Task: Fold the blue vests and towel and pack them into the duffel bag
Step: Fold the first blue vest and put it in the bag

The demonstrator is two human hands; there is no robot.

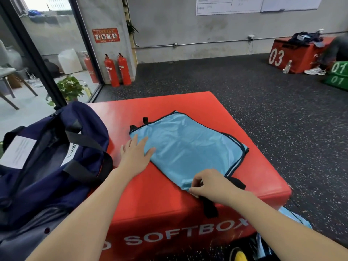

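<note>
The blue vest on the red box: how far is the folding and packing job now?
Done: one blue vest lies partly folded on the red box. In hand: the left hand presses its edge flat, and the right hand pinches its near corner. Left: finishing this fold and packing it into the open duffel bag. More blue fabric waits on the floor; no towel is visible.
</note>
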